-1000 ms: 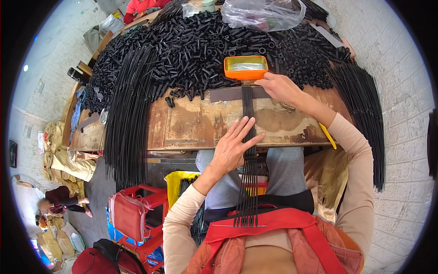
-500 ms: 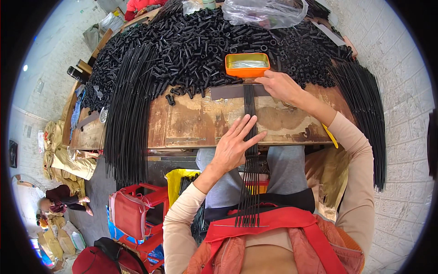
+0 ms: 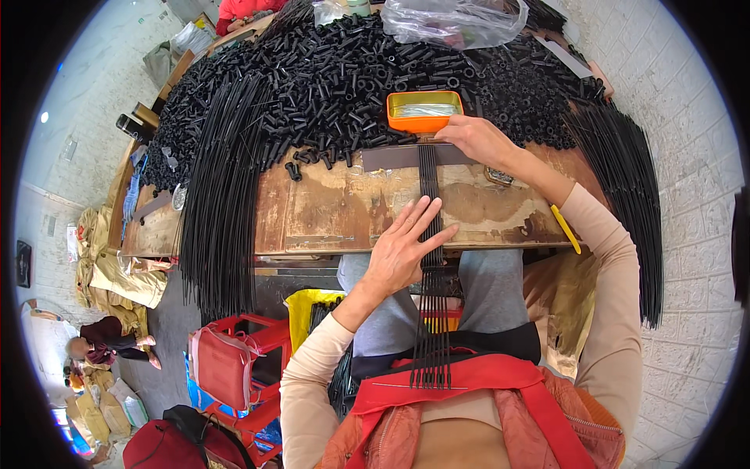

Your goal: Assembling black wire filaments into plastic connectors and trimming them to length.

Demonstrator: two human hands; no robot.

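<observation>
A flat row of thin black rods [image 3: 428, 173] runs from the table top over its near edge to my lap. My left hand [image 3: 397, 254] lies across the row with its fingers stretched out, pressing it at the table's edge. At the far ends of the rods, my right hand [image 3: 480, 144] has its thumb and fingertips pinched together; what they hold is too small to make out. Right beside those fingertips stands an orange tin [image 3: 424, 124] with thin silvery pins inside. A flat dark strip [image 3: 384, 159] lies crosswise under the rods.
Black tubular parts [image 3: 336, 74] are heaped across the far table. Bundles of black rods hang over the edge at left [image 3: 223, 195] and right [image 3: 625, 203]. A yellow-handled tool [image 3: 566, 229] lies at the right edge. Beyond the heap are a plastic bag [image 3: 453, 22] and another person's red sleeve [image 3: 238, 9].
My right hand has shifted slightly at the rods' far ends, uncovering more of a small metallic item beside its wrist. The rods' near ends have swung slightly right. My left hand stays put.
</observation>
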